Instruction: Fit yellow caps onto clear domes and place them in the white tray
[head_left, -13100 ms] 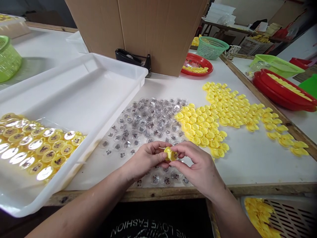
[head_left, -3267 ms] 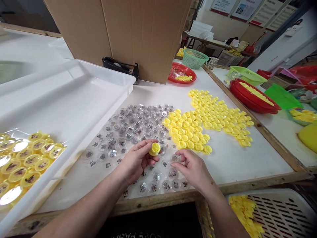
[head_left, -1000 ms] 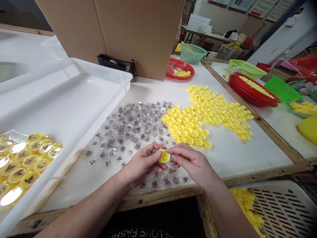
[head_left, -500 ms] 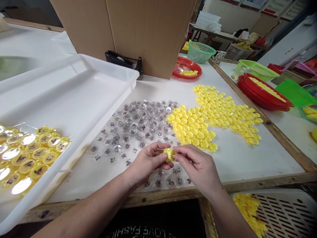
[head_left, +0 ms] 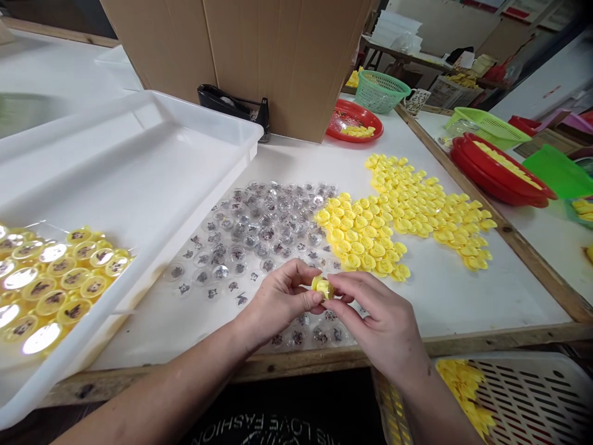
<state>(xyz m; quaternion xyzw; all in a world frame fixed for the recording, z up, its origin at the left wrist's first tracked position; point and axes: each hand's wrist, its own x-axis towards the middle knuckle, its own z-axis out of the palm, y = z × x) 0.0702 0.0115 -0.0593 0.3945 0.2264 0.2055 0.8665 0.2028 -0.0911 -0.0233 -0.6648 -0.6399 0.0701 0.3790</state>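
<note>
A small round yellow plastic piece is pinched between my two hands above the front of the table. My left hand grips its left side with thumb and fingers. From the right, the fingertips of my right hand close on its other side. Clear round discs printed with dark animal pictures lie spread under and beyond my hands. Just to their right, yellow cup-like pieces sit packed together in rows. My fingers cover part of the held piece.
At left stands a white tray holding yellow pieces with pictured faces. A cardboard box and a black tape dispenser are behind. Red plates, a green basket and a wooden rail lie right; a white basket is below.
The yellow piece has been turned between my fingers, its side now facing me more. My right hand has shifted slightly right, and the camera view has moved a little.
</note>
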